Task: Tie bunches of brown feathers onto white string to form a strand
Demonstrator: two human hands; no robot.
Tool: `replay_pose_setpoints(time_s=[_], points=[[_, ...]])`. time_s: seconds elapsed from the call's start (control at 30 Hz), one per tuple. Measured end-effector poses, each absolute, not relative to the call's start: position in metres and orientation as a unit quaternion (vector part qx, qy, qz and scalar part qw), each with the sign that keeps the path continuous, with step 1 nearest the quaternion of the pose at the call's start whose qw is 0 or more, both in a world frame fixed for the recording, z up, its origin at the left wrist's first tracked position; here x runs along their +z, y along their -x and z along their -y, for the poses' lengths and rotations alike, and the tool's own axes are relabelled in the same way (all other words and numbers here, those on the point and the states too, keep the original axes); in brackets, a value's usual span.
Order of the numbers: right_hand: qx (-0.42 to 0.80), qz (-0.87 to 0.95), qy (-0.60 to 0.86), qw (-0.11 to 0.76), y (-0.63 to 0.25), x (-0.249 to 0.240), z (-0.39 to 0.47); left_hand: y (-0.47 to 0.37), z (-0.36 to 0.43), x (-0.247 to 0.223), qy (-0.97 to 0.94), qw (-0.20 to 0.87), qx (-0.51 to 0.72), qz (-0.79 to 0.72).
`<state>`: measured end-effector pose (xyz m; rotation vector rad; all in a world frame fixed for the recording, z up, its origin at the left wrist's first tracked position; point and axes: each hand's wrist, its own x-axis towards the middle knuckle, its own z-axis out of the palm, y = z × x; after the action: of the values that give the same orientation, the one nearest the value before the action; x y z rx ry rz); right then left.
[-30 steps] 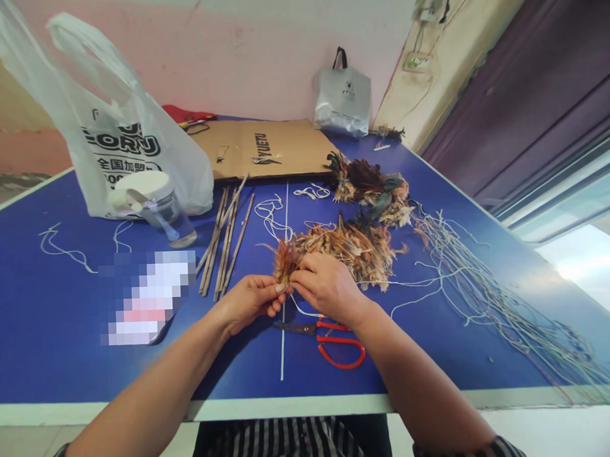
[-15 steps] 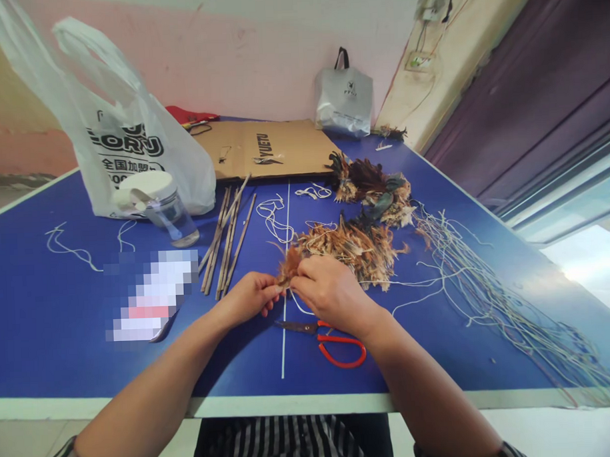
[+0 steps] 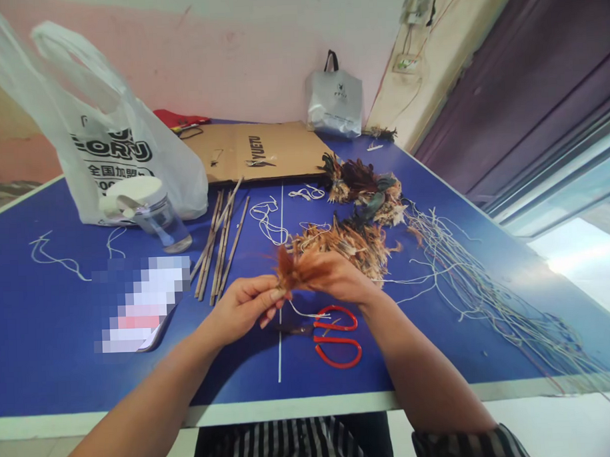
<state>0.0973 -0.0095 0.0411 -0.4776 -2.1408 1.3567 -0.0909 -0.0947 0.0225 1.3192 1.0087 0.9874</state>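
Note:
My left hand (image 3: 247, 305) is closed, pinching the base of a small tuft of reddish-brown feathers (image 3: 288, 268) over the table. My right hand (image 3: 344, 277) comes in from the other side against the tuft, its fingers mostly hidden by the feathers. Below the hands, a pair of scissors (image 3: 358, 350) with red handles lies on the tabletop. A white string (image 3: 308, 314) runs from below the left fingertips towards the scissors. Just beyond my right hand sits a pile of tan and brown feathers (image 3: 355, 243).
Left of the hands are thin sticks (image 3: 220, 248), a pixelated phone (image 3: 147, 304), a clear cup (image 3: 167, 223) and a white plastic bag (image 3: 177, 166). Long strings (image 3: 487, 295) trail over the right side. Flat cardboard (image 3: 287, 146), darker feather bundles (image 3: 356, 177) and a silver bag (image 3: 334, 101) stand farther back.
The feather tuft has risen slightly and fans out more visibly between my hands. My right hand has shifted from a pinch to behind the feathers, uncovering more of the scissors. The view has shifted slightly.

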Motion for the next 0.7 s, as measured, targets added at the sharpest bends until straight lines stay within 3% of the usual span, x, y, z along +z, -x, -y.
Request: replay_pose_setpoints(time_s=[0.23,0.37,0.5,0.6,0.7], points=[[0.304,0.822,0.29,0.386,-0.07,0.021,0.031,0.083,0.08,0.007,-0.392,0.57,0.539,-0.481],[0.116,0.881,0.287,0.358,-0.064,0.015,0.042,0.082,0.079,0.003,-0.435,0.509,0.513,-0.537],[-0.036,0.93,0.224,0.289,-0.067,0.017,0.041,0.085,0.081,0.0,-0.573,0.383,0.447,-0.571],[-0.054,0.947,0.195,0.249,-0.071,0.021,0.036,0.088,0.083,-0.003,-0.685,0.281,0.382,-0.553],[0.009,0.949,0.197,0.245,-0.074,0.023,0.03,0.09,0.085,-0.002,-0.744,0.279,0.314,-0.52]])
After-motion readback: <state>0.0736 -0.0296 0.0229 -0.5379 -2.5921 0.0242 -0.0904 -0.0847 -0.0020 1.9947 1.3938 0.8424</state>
